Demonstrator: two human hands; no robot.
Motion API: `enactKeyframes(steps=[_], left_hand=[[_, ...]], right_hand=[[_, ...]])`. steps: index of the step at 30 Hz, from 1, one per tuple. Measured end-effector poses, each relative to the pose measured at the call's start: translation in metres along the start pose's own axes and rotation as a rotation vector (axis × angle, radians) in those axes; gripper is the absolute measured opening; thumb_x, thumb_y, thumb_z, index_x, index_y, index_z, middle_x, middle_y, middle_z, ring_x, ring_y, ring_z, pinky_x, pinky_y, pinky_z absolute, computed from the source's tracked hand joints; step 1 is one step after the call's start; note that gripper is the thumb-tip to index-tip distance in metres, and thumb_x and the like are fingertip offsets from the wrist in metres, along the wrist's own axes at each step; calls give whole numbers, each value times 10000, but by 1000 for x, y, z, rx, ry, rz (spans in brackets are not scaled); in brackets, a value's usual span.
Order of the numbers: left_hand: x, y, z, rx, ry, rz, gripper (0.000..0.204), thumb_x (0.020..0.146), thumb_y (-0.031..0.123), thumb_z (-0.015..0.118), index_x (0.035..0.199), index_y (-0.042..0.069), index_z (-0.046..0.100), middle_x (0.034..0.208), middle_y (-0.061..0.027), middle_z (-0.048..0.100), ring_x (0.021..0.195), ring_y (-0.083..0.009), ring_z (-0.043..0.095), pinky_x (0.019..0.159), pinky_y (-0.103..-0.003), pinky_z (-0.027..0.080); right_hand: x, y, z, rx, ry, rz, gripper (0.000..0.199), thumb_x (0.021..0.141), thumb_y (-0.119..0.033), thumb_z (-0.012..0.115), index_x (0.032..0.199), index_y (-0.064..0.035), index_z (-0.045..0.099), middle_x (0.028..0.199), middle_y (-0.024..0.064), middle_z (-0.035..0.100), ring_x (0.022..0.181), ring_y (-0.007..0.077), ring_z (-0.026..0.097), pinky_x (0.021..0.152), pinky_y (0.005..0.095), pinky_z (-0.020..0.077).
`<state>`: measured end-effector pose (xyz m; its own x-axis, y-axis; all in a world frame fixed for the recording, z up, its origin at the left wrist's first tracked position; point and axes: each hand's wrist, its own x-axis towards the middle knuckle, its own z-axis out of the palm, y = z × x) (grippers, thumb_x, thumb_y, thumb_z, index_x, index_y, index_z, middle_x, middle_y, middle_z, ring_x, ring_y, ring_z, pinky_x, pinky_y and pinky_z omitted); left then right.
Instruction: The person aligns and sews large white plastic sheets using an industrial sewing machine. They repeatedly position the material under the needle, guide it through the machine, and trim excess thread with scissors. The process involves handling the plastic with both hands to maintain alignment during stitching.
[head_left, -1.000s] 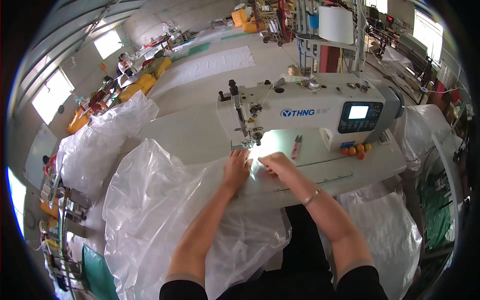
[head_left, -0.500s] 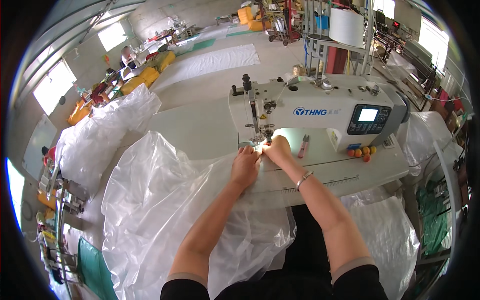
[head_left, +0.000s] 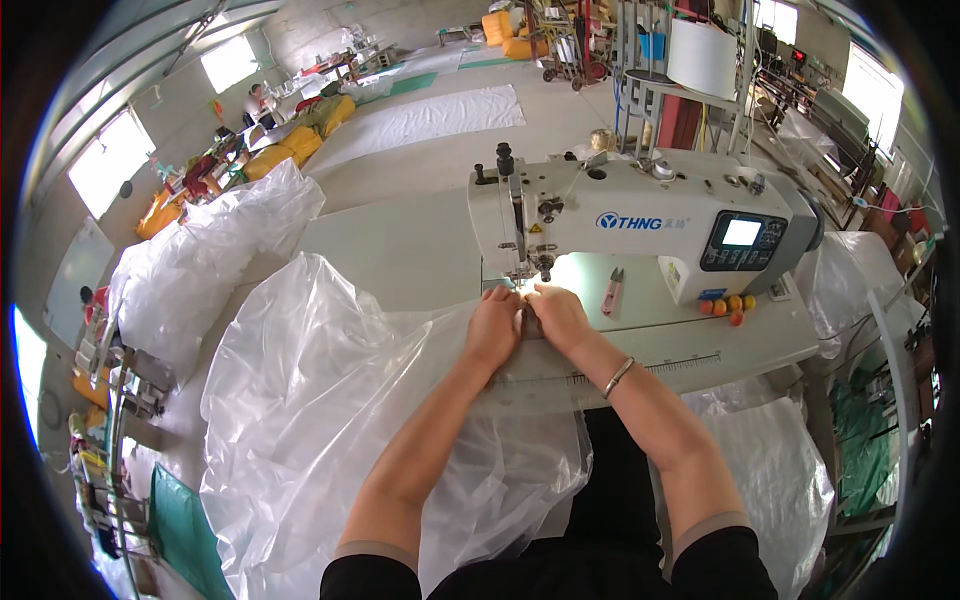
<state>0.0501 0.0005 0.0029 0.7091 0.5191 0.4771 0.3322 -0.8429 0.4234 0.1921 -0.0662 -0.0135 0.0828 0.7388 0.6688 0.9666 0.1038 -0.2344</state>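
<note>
A white sewing machine (head_left: 610,215) stands on its table, with a lit screen on the right. Just in front of its needle and presser foot, both of my hands are close together at the edge of a large clear plastic sheet (head_left: 330,390). My left hand (head_left: 494,325) has its fingers bent and closed on the sheet's edge. Beside it, my right hand (head_left: 560,318) pinches the same edge, its fingertips near the presser foot. The sheet spreads left and drapes over the table's front toward my lap. A bracelet (head_left: 619,377) circles my right wrist.
Pink-handled thread snips (head_left: 613,291) lie right of the needle. Several small orange and yellow balls (head_left: 735,306) rest by the machine's base. More clear plastic (head_left: 210,260) is heaped at the left. A white thread cone (head_left: 702,60) stands on a rack behind. Another person (head_left: 258,105) is far off.
My right hand has drawn back slightly from the needle toward me. The left hand stays nearly in place. The whole view has shifted a little.
</note>
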Motion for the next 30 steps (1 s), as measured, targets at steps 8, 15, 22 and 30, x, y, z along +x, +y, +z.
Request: enactKeyframes(steps=[8, 15, 22, 30], left_hand=[[-5, 12, -3, 145, -82, 13, 142, 783, 74, 592, 902, 4, 629, 1022, -112, 557, 1025, -313, 522, 827, -445, 474], [-1, -14, 15, -25, 30, -87, 147, 819, 81, 565, 930, 28, 646, 1026, -131, 583, 1028, -327, 541, 833, -452, 472], [21, -12, 10, -118, -87, -421, 173, 821, 188, 591, 841, 41, 679, 957, -170, 643, 878, -370, 612, 735, -448, 491], [12, 1, 12, -72, 87, -424, 102, 734, 148, 667, 822, 103, 692, 864, -96, 666, 812, -309, 640, 685, -419, 501]], right_hand=[[12, -8, -5, -63, -233, 420, 144, 803, -136, 600, 764, -19, 675, 760, 194, 652, 735, 352, 643, 682, 436, 510], [10, -32, -2, -32, -111, 409, 87, 757, -88, 598, 739, -20, 649, 758, 184, 647, 738, 342, 643, 669, 422, 513], [-14, -41, -1, -92, -57, 111, 49, 720, -41, 623, 751, -20, 655, 756, 168, 613, 745, 332, 620, 713, 406, 514], [1, -32, -21, 75, -108, 545, 139, 739, -114, 692, 676, 1, 644, 686, 182, 632, 678, 333, 642, 619, 405, 507]])
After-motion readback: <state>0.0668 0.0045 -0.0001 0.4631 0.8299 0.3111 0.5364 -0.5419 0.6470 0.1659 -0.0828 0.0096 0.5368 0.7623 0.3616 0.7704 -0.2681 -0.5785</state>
